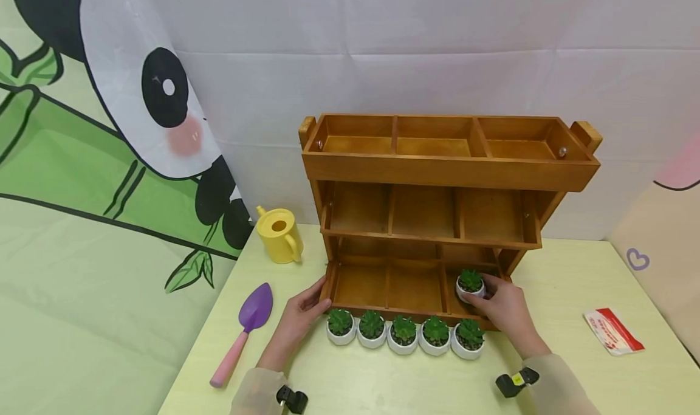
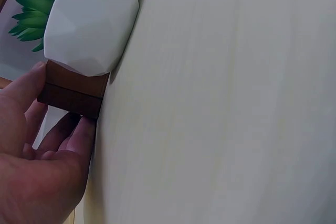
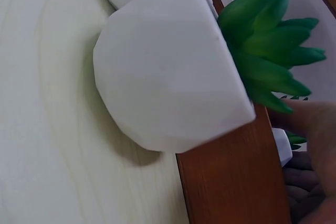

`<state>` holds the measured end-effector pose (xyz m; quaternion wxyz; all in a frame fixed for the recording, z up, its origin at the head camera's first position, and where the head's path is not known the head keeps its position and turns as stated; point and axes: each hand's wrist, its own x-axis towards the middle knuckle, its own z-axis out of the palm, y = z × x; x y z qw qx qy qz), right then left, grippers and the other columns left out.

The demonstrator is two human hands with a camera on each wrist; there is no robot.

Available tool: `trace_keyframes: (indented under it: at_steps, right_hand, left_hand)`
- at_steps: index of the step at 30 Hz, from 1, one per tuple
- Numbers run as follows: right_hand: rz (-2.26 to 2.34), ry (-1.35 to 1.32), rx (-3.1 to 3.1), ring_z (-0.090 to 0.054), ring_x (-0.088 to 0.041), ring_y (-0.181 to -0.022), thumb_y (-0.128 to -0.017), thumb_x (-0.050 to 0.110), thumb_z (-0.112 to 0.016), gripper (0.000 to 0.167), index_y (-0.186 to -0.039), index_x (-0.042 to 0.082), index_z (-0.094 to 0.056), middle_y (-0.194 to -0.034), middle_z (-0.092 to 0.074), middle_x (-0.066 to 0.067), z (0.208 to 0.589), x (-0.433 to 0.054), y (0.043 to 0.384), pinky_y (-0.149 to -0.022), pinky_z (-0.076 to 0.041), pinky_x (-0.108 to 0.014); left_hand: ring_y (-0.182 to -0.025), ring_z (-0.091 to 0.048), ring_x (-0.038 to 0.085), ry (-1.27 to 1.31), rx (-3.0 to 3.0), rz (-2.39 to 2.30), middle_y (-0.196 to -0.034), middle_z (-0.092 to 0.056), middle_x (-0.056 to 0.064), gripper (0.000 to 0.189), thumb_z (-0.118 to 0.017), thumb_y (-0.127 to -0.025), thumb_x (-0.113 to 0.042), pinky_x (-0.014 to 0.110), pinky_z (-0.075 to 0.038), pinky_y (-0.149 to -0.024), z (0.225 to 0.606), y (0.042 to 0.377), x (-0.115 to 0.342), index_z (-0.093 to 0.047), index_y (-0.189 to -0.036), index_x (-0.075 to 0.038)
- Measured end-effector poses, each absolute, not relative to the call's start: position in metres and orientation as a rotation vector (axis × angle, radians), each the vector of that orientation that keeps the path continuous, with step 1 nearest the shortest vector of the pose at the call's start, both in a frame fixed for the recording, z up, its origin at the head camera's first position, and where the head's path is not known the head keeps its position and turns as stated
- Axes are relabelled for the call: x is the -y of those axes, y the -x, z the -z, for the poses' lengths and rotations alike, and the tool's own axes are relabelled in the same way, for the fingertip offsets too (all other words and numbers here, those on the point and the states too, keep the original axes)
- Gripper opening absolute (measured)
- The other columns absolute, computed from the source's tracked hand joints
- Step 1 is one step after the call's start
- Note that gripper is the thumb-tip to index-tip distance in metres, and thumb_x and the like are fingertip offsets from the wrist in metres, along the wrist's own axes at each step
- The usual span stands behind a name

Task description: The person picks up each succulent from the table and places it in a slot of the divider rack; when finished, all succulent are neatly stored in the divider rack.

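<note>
A brown wooden three-tier shelf (image 1: 448,171) stands on the table, each tier split into compartments. My right hand (image 1: 505,308) pinches a small succulent in a white pot (image 1: 470,286) at the bottom tier's right compartment; in the right wrist view that pot (image 3: 282,147) shows mostly hidden behind the front board. With thumb and fingers, my left hand (image 1: 303,318) grips the bottom tier's left front corner (image 2: 73,88). Several more white-potted succulents (image 1: 403,339) line up on the table along the shelf's front edge. The other compartments of the bottom tier hold nothing.
A yellow watering can (image 1: 280,236) stands left of the shelf. Nearer the front lies a trowel with a purple blade and pink handle (image 1: 243,336). On the right is a red and white packet (image 1: 614,331). A printed cloth (image 1: 437,44) hangs behind the shelf.
</note>
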<state>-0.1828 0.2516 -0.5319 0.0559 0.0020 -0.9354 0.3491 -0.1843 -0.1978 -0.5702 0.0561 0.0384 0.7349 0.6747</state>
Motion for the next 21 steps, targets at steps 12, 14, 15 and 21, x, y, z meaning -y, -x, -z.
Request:
trace_keyframes:
  at_steps: [12,14,15,21]
  right_hand:
    - [-1.048,-0.008,2.876,-0.067,-0.037,-0.096,-0.088,0.030,-0.086,0.062,-0.128,-0.013,-0.065,-0.114,-0.071,-0.029,0.5297,-0.2504,0.1824,-0.087,-0.060,-0.055]
    - [-1.036,-0.006,2.884,-0.067,-0.036,-0.095,-0.088,0.030,-0.086,0.061,-0.126,-0.013,-0.066,-0.112,-0.072,-0.028,0.5289,-0.2508,0.1822,-0.085,-0.060,-0.054]
    - [-1.030,-0.004,2.890,-0.067,-0.035,-0.093,-0.088,0.030,-0.087,0.060,-0.125,-0.013,-0.066,-0.110,-0.072,-0.027,0.5284,-0.2510,0.1821,-0.082,-0.061,-0.052]
    - [-1.020,0.023,2.932,-0.060,-0.028,-0.079,-0.086,0.032,-0.088,0.059,-0.119,-0.012,-0.067,-0.094,-0.071,-0.016,0.5253,-0.2525,0.1810,-0.065,-0.055,-0.036]
  left_hand:
    - [-0.146,-0.043,0.030,-0.135,-2.243,-2.037,-0.161,-0.044,0.010,0.059,-0.072,-0.100,-0.012,0.032,-0.043,-0.113,0.5700,0.1849,0.1980,-0.053,-0.155,-0.017]
    - [-0.147,-0.042,0.030,-0.131,-2.243,-2.039,-0.161,-0.044,0.009,0.059,-0.072,-0.100,-0.011,0.033,-0.043,-0.113,0.5705,0.1853,0.1980,-0.053,-0.155,-0.017]
    - [-0.147,-0.042,0.030,-0.136,-2.245,-2.040,-0.161,-0.043,0.010,0.059,-0.072,-0.100,-0.011,0.033,-0.042,-0.113,0.5708,0.1854,0.1982,-0.052,-0.156,-0.016]
    - [-0.147,-0.041,0.031,-0.132,-2.247,-2.035,-0.161,-0.043,0.011,0.059,-0.072,-0.100,-0.011,0.033,-0.042,-0.113,0.5710,0.1859,0.1976,-0.052,-0.156,-0.016]
